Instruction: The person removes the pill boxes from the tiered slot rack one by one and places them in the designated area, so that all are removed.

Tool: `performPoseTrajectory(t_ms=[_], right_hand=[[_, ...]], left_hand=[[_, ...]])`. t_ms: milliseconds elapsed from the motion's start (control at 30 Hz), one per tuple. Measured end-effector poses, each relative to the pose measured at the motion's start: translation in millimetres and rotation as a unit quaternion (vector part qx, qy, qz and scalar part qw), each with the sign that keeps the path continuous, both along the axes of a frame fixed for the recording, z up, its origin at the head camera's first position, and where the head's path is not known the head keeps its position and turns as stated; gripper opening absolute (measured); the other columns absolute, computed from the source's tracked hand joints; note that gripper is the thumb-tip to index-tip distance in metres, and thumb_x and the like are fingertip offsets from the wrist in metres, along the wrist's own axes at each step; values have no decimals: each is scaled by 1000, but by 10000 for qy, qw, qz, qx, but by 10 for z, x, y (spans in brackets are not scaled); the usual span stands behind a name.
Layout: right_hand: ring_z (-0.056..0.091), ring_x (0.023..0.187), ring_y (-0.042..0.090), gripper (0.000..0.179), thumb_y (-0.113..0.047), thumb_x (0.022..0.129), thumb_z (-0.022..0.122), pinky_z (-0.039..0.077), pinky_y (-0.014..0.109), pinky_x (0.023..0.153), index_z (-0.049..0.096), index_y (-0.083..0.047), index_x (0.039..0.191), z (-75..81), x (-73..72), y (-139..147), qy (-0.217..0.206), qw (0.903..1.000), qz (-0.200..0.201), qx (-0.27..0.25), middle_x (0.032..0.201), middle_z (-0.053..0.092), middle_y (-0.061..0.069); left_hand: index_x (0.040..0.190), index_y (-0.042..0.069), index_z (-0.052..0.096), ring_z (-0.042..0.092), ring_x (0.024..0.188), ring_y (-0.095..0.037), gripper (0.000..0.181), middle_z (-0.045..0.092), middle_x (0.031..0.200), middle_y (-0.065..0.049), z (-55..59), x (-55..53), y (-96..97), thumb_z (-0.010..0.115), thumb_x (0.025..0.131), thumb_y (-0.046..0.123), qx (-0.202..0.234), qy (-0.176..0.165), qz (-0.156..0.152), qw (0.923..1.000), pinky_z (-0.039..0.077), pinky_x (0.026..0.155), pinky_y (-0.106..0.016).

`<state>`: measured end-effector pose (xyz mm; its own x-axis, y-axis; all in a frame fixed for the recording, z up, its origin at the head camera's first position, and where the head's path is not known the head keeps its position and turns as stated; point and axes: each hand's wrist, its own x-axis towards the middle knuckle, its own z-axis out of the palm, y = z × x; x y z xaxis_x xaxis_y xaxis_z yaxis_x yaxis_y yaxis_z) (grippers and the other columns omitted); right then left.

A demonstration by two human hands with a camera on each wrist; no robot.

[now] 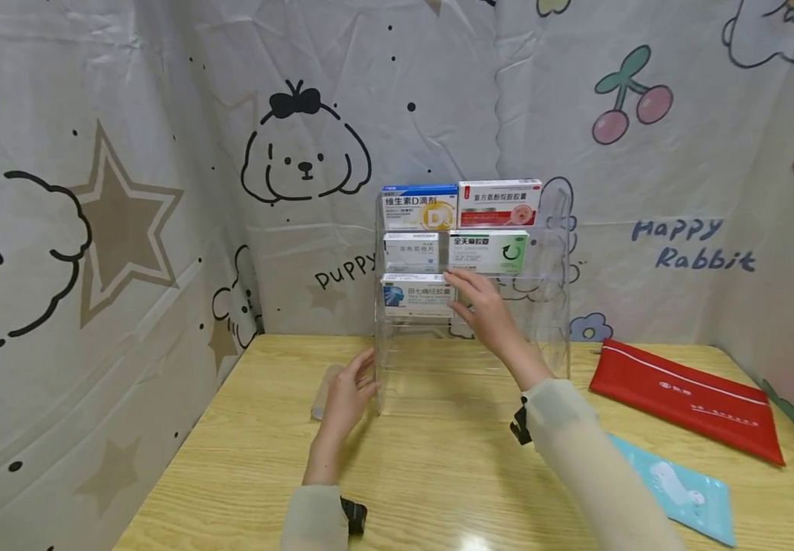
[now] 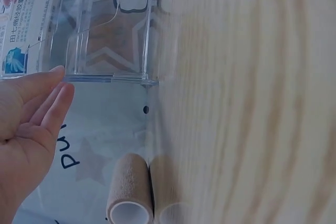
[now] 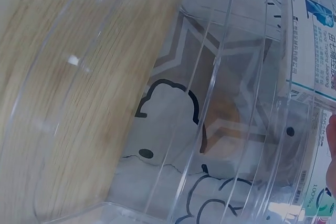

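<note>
A clear plastic tiered rack [image 1: 473, 352] stands upright on the table, with medicine boxes on its upper tiers. My right hand [image 1: 489, 310] is at the right end of a white medicine box [image 1: 414, 297] with a blue picture, on the third tier. Its fingers are at the top corner and the thumb at the front, pinching that end. In the right wrist view only fingertips [image 3: 331, 150] show, at the frame's edge. My left hand [image 1: 347, 394] is beside the rack's lower left side, fingers loosely extended. The left wrist view puts its thumb tip right at the rack's edge [image 2: 105, 78].
Above are a vitamin D drops box [image 1: 419, 208], a red-and-white box [image 1: 500, 205], a grey-white box [image 1: 411, 254] and a green-and-white box [image 1: 488, 252]. A tan roll [image 2: 128, 187] lies left of the rack. A red zip pouch [image 1: 686, 402] and a blue packet [image 1: 686, 490] lie right.
</note>
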<state>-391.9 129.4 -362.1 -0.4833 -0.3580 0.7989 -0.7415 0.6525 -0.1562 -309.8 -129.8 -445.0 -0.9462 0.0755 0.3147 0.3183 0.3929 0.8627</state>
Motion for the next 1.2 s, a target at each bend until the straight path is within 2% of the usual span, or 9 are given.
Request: performPoseTrajectory(t_ms=[133,300,433,700,933,1100,1200], right_hand=[[59,119,37,45,-3,81,75,52,47,107,63,0,124,10,-14,-42,-65,9999,-121,37,126,64,20],[59,121,35,45,-3,84,73,53,44,107,61,-3,127,22,-15,-72,-352,9988,-327,34,128,62,18],[59,120,34,43,-1,83,73,53,43,107,62,-2,125,29,-21,-98,-384,9987,-334,-60,127,62,18],[59,113,37,34,5,81,73,54,45,105,64,3,113,20,-44,-153,-303,9979,-110,-557,116,63,21],[58,107,36,30,7,79,73,60,42,87,64,4,107,20,-49,-182,-409,9949,-46,-921,113,62,21],[60,106,36,30,11,77,73,62,40,90,64,5,105,35,-51,-192,-686,9902,115,-1208,113,59,22],[61,102,35,29,13,76,72,62,41,91,64,6,104,48,-54,-190,-914,9861,216,-1372,112,58,22]], left_hand=[[144,-2,42,51,132,-39,61,50,144,-25,-6,0,-19,63,87,-10,88,-85,-60,9999,53,104,-38],[143,-1,44,51,132,-39,60,50,144,-25,-10,-11,-34,63,87,-10,141,-158,-73,9997,54,104,-38],[142,-3,44,52,132,-39,60,51,143,-26,-7,-16,-37,63,87,-11,212,-151,-81,9996,54,103,-37],[142,-3,45,52,131,-39,58,51,142,-25,3,-15,-33,62,87,-11,231,-189,-71,9995,54,102,-34],[142,-2,45,53,131,-38,58,51,142,-25,6,-15,-29,62,87,-11,256,-249,-68,9993,55,102,-34],[142,-2,45,53,131,-38,58,52,143,-25,12,-20,-40,63,87,-11,290,-298,-80,9991,55,102,-34],[140,-3,47,54,130,-39,58,53,141,-26,13,-23,-53,64,86,-12,303,-217,-124,9992,56,100,-34]])
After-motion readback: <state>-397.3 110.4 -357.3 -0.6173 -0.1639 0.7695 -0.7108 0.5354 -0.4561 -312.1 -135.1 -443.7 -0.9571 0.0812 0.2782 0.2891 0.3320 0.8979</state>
